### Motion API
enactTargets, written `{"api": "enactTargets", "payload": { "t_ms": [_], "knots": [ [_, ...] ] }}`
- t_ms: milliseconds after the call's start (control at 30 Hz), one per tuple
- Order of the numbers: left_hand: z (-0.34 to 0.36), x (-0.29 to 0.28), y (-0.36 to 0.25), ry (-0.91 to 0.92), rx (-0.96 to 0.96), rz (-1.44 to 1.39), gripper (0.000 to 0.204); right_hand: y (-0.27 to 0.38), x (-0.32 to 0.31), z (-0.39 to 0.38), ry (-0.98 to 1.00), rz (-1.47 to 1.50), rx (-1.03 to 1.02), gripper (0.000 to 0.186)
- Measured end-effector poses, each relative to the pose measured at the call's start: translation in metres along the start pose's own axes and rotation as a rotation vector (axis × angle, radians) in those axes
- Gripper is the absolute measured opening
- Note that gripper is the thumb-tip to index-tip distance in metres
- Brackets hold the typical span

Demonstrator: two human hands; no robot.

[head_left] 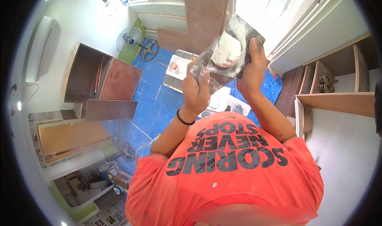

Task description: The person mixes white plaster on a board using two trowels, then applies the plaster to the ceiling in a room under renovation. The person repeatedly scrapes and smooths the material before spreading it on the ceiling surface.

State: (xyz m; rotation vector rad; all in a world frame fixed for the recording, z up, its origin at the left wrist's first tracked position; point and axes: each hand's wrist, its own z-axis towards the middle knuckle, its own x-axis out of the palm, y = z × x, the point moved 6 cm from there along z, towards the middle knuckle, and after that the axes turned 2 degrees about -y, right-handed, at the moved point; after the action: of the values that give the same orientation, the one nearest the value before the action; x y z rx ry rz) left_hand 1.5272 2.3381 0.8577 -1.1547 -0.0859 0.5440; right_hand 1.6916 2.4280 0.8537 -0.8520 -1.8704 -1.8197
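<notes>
My right hand (253,69) grips a flat grey plate (256,34) by its right edge, thumb on top. A thick mound of white putty (226,51) lies on the plate, with white smears around it. My left hand (195,91), wearing a dark bead bracelet (184,118), is closed on a grey flat-bladed scraper (203,60). The scraper is blurred and meets or overlaps the plate's left side; whether they touch I cannot tell. White residue marks the left fingers. Both hands are raised in front of my chest.
Blue sheeting (153,93) covers the floor. Beyond my hands stands a low work table (172,83) with a white tray (178,65). A fan (129,39), an open brown cabinet (83,73) and leaning boards (205,17) are at the left and back; wooden shelves (334,100) stand right.
</notes>
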Motion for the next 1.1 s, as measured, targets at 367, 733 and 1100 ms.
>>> {"api": "enactTargets", "payload": {
  "t_ms": [367, 733, 1100],
  "knots": [
    [0.061, 0.024, 0.055, 0.201, -0.478, -1.354, 0.033, -0.032, 0.009, -0.021, 0.115, 0.108, 0.569, 0.037],
    [0.010, 0.000, 0.134, 0.219, -0.628, -0.757, 0.036, -0.007, -0.015, 0.026, 0.067, 0.206, 0.392, 0.041],
    [0.021, -0.030, 0.094, -0.008, -0.374, -0.629, 0.025, -0.007, 0.005, 0.044, 0.101, 0.246, 0.532, 0.033]
  ]
}}
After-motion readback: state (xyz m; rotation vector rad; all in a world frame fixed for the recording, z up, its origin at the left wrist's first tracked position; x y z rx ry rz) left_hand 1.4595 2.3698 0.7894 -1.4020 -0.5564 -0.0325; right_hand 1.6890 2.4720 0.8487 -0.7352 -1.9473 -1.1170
